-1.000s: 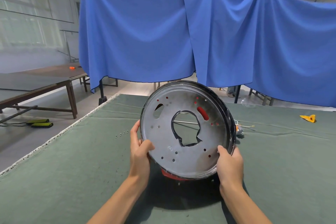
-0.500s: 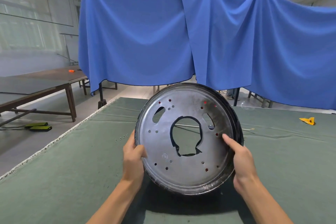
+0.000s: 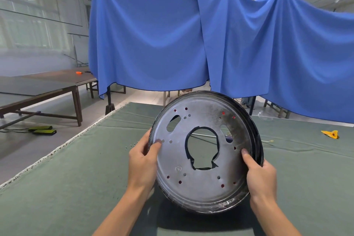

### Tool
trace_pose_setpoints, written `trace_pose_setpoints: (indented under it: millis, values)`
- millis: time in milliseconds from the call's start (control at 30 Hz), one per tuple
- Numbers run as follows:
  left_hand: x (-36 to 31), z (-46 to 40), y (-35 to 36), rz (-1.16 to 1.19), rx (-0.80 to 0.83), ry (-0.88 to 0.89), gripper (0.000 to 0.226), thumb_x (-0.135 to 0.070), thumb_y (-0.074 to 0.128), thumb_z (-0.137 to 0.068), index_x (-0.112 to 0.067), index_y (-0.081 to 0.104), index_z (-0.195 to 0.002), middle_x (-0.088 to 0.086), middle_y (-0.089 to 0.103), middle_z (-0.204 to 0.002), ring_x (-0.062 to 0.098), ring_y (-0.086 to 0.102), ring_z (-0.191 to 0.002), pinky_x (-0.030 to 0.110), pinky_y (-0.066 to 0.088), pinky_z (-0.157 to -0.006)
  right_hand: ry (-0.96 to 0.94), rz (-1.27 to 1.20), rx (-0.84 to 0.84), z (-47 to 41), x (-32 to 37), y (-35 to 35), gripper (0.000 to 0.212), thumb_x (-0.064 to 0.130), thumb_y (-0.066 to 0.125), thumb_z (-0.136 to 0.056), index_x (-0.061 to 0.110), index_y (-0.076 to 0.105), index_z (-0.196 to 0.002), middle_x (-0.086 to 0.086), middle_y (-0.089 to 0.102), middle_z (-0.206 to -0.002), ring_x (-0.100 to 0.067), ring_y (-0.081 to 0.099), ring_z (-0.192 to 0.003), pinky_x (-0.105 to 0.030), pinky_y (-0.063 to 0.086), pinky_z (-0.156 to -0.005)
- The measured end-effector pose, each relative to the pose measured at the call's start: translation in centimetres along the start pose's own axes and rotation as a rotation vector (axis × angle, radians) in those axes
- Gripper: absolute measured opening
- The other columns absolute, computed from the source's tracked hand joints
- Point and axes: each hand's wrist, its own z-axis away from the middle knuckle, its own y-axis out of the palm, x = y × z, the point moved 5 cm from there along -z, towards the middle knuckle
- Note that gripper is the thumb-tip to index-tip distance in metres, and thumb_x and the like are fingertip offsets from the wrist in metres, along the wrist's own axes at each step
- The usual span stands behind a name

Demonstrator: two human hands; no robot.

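A round grey metal plate (image 3: 203, 182) with a black rim, a large central cut-out and several small holes stands tilted on its edge over the green cloth-covered table (image 3: 67, 178). My left hand (image 3: 142, 161) grips its left rim, thumb on the face. My right hand (image 3: 260, 174) grips the right rim, thumb pressed on the face. Red shows through some of the small holes.
Several small screws (image 3: 131, 146) lie on the cloth left of the plate. A thin rod (image 3: 201, 135) shows through the cut-out. A yellow piece (image 3: 330, 133) lies at the far right. Blue cloth (image 3: 172, 40) hangs behind; brown tables (image 3: 47, 90) stand left.
The plate has turned clockwise in my hands and the oval slots have shifted. Both hands have regripped the rim, the left one higher up. The red part under the plate is out of sight.
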Motion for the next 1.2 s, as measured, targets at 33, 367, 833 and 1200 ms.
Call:
trace_pose_setpoints:
  millis: [33, 367, 833, 1200]
  values:
    - [0.0, 0.0, -0.1, -0.009, 0.004, -0.004, 0.034, -0.001, 0.053, -0.091, -0.029, 0.068, -0.103, -0.011, 0.073, -0.088, 0.007, 0.068, -0.078, 0.018, 0.055, -0.064, -0.015, 0.024, -0.03, 0.0, 0.0, -0.1, 0.02, 0.026, 0.064, -0.09, 0.019, 0.066, -0.071, 0.008, 0.069, -0.076, -0.015, 0.063, -0.076, -0.034, 0.047, -0.072]
    - [1.1, 0.0, 0.4, 0.086, 0.018, -0.081, 0.042, -0.036, 0.058, -0.066, -0.024, 0.043, -0.103, 0.008, 0.053, -0.101, 0.018, 0.056, -0.084, 0.016, 0.047, -0.064, 0.073, 0.074, -0.143, -0.1, -0.6, -0.8, 0.03, 0.025, 0.059, -0.093, 0.014, 0.057, -0.066, 0.0, 0.059, -0.069, -0.022, 0.053, -0.067, -0.035, 0.041, -0.067]
    - [2.9, -1.1, -0.3, 0.181, 0.008, -0.171, 0.04, -0.048, 0.033, -0.098, -0.034, 0.058, -0.127, -0.003, 0.065, -0.12, 0.021, 0.06, -0.113, 0.051, 0.046, -0.1, 0.073, 0.143, -0.095, 0.0, -0.6, -0.6, 0.029, 0.025, 0.062, -0.092, 0.018, 0.061, -0.063, 0.001, 0.064, -0.073, -0.029, 0.06, -0.08, -0.049, 0.05, -0.083]
    - [3.2, -1.5, -0.4, 0.386, 0.235, -0.363, 0.04, -0.042, 0.042, -0.097, -0.025, 0.058, -0.129, 0.005, 0.064, -0.125, 0.027, 0.061, -0.114, 0.049, 0.047, -0.098, -0.113, 0.151, -0.007, -0.1, 2.0, 0.3, 0.016, 0.015, 0.061, -0.091, 0.016, 0.064, -0.075, 0.001, 0.065, -0.072, -0.019, 0.055, -0.069, -0.034, 0.045, -0.069]
